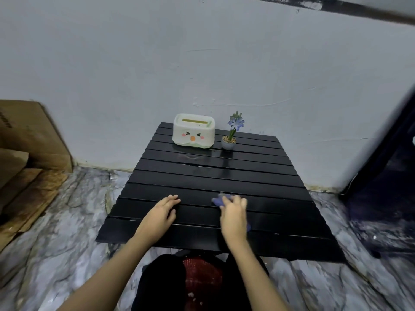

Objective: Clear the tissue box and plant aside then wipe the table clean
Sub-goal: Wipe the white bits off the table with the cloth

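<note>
A low black slatted table (215, 173) stands against a pale wall. At its far edge sits a white and green tissue box (193, 133) with a cartoon face. Just right of the box stands a small grey pot holding a purple-flowered plant (231, 134). My left hand (162, 212) rests flat on the near slats, fingers apart and empty. My right hand (233, 213) presses a purple cloth (219, 201) onto the table near the front. The cloth shows past my fingertips and at my wrist; my right hand is blurred.
Flattened cardboard boxes (29, 153) lie on the marbled floor (74, 221) at the left. A dark panel (386, 167) leans against the wall at the right. My dark-clothed knees and something red (202, 279) sit under the table's front edge.
</note>
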Demonstrator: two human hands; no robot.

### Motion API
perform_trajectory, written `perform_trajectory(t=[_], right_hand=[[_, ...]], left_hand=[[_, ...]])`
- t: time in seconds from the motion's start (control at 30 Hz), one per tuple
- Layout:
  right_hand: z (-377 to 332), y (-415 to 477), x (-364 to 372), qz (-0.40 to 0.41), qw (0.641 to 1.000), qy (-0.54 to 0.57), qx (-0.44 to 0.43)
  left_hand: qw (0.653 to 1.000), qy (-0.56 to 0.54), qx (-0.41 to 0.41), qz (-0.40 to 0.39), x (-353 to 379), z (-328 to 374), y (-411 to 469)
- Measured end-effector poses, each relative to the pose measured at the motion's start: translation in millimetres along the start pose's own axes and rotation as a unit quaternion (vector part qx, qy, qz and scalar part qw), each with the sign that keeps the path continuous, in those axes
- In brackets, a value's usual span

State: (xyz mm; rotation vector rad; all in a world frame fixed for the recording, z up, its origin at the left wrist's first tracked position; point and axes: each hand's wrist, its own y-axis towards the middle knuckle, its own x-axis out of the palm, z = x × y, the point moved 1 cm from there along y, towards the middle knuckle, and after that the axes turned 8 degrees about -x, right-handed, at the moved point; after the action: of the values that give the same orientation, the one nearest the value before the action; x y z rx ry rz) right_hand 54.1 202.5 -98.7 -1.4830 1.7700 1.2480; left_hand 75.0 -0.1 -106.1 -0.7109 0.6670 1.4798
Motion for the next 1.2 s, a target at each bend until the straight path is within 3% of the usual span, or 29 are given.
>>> perform_trajectory(t=[0.13,0.23,0.33,0.6,0.8,1.03,1.2], right_hand=[[-61,-30,23,-0.032,0.992,0.033,-0.12],[-64,-37,20,-0.036,0.989,0.037,-0.141],[-37,-34,4,-0.062,0.99,0.054,-0.112],[96,-40,-76,0.009,0.998,-0.001,0.06],[166,-37,-119,0.03,0.99,-0.063,0.121],[164,-26,-130,0.041,0.972,-0.158,0.17],[117,26,-114,0.009,0.995,-0.062,0.073]], left_hand=[[0.999,-0.015,-0.022,0.023,-2,0,-13],[0.999,-0.018,-0.03,0.031,-1,1,-22],[0.999,-0.015,-0.03,0.033,-1,2,-28],[0.997,-0.024,-0.036,0.057,1,2,-31],[0.997,-0.016,-0.032,0.061,0,2,-33],[0.997,-0.044,-0.027,0.058,-3,3,-28],[0.992,-0.092,-0.018,0.081,-24,13,13]])
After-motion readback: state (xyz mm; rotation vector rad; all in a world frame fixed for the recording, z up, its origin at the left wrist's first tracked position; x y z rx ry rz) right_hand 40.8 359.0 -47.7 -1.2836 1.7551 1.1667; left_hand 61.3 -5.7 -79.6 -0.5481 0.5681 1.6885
